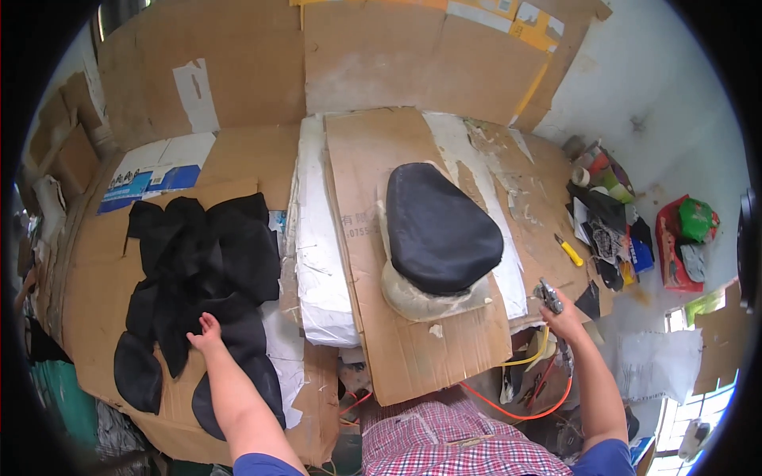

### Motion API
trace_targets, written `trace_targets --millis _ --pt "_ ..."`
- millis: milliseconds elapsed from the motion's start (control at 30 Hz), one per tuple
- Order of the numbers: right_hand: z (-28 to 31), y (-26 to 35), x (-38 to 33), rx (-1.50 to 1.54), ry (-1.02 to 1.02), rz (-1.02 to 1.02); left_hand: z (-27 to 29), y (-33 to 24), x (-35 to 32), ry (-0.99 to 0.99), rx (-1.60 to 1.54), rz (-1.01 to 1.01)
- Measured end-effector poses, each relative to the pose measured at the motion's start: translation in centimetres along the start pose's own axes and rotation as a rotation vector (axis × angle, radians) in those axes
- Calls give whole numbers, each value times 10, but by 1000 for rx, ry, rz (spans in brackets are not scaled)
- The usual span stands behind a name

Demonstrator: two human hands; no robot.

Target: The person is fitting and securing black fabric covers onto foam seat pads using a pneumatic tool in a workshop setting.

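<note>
Over a pile of black padded seat covers (238, 246) on the left, my left hand (206, 332) reaches with its fingers apart and holds nothing. I cannot tell whether its fingertips touch the black material. My right hand (565, 319), at the right edge of the work surface, is wrapped round a metal spray gun (548, 297). An orange hose (524, 416) and a yellow hose (536, 357) run near that hand. Between my hands, a black teardrop-shaped seat cushion (444, 230) rests on a pale, stained base (429, 308), apart from both hands.
Cardboard sheets (373, 317) cover the bench, with white board (321, 278) beneath the middle one. A yellow-handled tool (569, 250) lies to the right, near black scraps (603, 210). A red bag (675, 246) with a green bundle stands farther right. Cardboard panels (373, 67) line the back.
</note>
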State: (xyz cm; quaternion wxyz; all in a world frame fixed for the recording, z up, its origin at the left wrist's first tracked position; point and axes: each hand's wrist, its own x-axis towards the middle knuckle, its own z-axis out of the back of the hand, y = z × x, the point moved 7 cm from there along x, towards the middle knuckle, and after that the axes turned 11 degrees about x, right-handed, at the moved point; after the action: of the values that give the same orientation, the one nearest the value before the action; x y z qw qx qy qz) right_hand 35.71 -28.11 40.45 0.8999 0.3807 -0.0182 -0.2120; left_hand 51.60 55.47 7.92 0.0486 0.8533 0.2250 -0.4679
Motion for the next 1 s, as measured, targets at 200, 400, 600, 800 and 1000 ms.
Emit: trace_targets --millis 200,400,600,800,1000 --pt "-1 -89 118 -147 -307 164 -29 -30 -42 87 95 -330" --pt "-64 135 83 511 330 148 -135 53 -310 726 341 -505" --pt "-215 283 -87 1342 1861 -97 -164 238 -494 949 512 -76" --pt "-168 364 45 2134 1030 70 -211 345 -543 1281 420 479" --pt "-49 322 139 2261 519 180 -188 392 -515 1398 434 477"
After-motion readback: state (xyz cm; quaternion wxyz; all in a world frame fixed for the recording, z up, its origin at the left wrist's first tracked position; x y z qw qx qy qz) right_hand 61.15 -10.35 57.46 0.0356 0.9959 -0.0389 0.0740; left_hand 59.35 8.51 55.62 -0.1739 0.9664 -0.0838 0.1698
